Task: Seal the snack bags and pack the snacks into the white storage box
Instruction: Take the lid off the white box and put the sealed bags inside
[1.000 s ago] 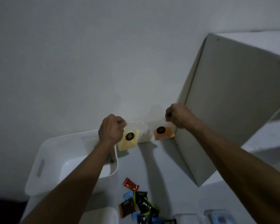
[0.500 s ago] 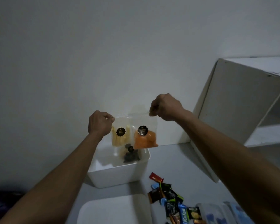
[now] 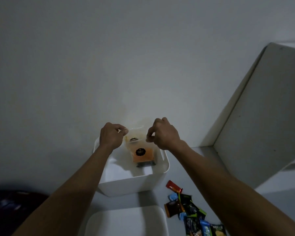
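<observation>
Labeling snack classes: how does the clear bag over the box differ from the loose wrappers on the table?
The clear bag is held up by the left hand and right hand over the white box; the wrappers lie untouched on the table. The bag is see-through, showing orange contents and black round labels; the wrappers are opaque and multicoloured. The bag is one large item; the wrappers are many small ones.

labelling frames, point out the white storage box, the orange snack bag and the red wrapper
white storage box (image 3: 126,186): head view, front wall
orange snack bag (image 3: 143,156): head view, orange filling
red wrapper (image 3: 173,186): head view, middle
</observation>
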Motion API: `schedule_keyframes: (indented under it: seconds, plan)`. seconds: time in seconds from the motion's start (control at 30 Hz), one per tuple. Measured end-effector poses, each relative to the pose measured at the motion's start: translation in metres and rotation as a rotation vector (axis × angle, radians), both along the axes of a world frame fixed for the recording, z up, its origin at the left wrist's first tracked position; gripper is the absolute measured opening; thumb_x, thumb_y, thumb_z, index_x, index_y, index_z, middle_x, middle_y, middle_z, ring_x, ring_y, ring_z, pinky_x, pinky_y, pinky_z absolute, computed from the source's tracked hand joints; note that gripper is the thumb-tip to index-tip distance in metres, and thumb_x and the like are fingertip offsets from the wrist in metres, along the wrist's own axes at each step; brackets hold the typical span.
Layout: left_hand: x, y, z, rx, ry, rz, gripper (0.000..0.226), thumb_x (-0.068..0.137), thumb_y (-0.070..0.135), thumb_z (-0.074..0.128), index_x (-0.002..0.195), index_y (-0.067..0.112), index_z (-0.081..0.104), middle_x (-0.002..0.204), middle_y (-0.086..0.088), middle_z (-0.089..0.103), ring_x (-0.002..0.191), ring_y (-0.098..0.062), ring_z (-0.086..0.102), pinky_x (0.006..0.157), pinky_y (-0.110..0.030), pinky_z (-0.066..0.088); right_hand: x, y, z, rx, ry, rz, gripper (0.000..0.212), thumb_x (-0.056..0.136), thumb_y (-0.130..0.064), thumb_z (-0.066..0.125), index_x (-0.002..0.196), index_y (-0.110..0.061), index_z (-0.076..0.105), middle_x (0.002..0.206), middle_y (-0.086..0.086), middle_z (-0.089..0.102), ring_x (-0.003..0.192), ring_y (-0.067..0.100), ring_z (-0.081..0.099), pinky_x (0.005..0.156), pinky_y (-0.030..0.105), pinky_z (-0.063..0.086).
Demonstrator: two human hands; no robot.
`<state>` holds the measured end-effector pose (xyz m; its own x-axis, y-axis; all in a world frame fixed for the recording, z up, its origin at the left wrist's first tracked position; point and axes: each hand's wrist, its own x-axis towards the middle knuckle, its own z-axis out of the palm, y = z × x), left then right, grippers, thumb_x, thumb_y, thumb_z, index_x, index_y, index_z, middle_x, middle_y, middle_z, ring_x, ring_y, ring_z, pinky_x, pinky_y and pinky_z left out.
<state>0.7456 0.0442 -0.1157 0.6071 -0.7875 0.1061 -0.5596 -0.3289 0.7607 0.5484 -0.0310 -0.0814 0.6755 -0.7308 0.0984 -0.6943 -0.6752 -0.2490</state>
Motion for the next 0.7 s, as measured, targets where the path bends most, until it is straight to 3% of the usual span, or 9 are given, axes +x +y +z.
schedule_keyframes:
  seconds: [0.07,0.2,0.43,0.7]
  plan:
    - [-0.005,-0.007,-0.014,0.029,0.009,-0.024,0.014,0.083,0.032,0.075,0.089,0.020,0.078,0.104,-0.010,0.065,0.094,-0.025,0.061,0.080,-0.032,0.048,0.001,-0.004,-0.020,0.007,0.011,-0.027,0.013,0.084,-0.040,0.073,0.094,-0.032,0.077,0.123,-0.003,0.051,0.116,0.022,0.039,0.081,0.038,0.046]
    - [-0.015,-0.019,-0.046,0.107,0.040,-0.061,0.014,0.082,0.032,0.076,0.091,0.020,0.078,0.107,-0.006,0.064,0.098,-0.023,0.061,0.088,-0.037,0.050,0.001,-0.011,-0.057,0.067,0.010,-0.084,0.014,0.081,-0.040,0.074,0.092,-0.031,0.078,0.158,-0.003,0.023,0.139,0.027,0.019,0.102,0.046,0.037]
    - [-0.026,-0.034,-0.102,0.235,0.039,-0.101,0.017,0.081,0.037,0.076,0.092,0.024,0.079,0.103,-0.004,0.069,0.093,-0.020,0.063,0.079,-0.032,0.050,-0.002,-0.024,-0.112,0.113,0.032,-0.160,0.007,0.080,-0.038,0.075,0.083,-0.031,0.077,0.161,-0.005,0.012,0.147,0.030,0.002,0.112,0.056,0.028]
    - [-0.028,-0.042,-0.132,0.286,0.058,-0.096,0.013,0.082,0.033,0.075,0.090,0.025,0.080,0.093,0.001,0.076,0.085,-0.020,0.067,0.078,-0.036,0.055,0.005,-0.035,-0.155,0.136,0.062,-0.198,0.018,0.084,-0.044,0.069,0.080,-0.028,0.075,0.163,-0.006,0.007,0.149,0.032,-0.005,0.116,0.063,0.016]
